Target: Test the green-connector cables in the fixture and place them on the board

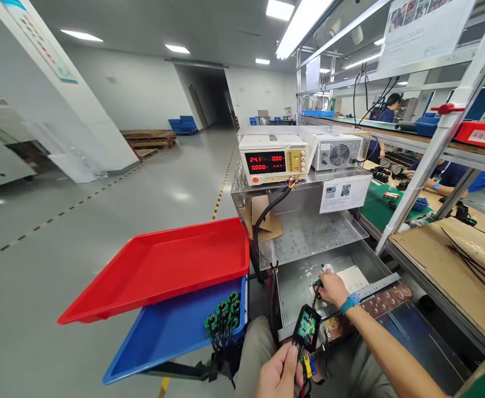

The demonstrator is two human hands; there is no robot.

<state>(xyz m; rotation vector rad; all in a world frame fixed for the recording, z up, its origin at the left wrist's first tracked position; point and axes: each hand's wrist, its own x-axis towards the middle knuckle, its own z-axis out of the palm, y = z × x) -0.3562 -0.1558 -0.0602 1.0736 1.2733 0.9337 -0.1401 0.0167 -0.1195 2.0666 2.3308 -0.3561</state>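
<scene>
Holding a black-cased circuit board [307, 328] over the metal tray's [293, 287] near edge.
Left hand [281, 369] pinches its lower end, probably so the board side stays readable; right hand [332, 287], above the tray, closes on a dark cable end [318, 283], fingertips partly hidden. Rail [379, 288] along tray's near side limits lowering. Left of tray: blue bin [159, 336], red bin [184, 257] overlapping it, then open floor [176, 196].

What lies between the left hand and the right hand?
In the head view, a cased circuit board lies there, its near end at the left hand; from its far end a dark cable runs to the right hand.
</scene>
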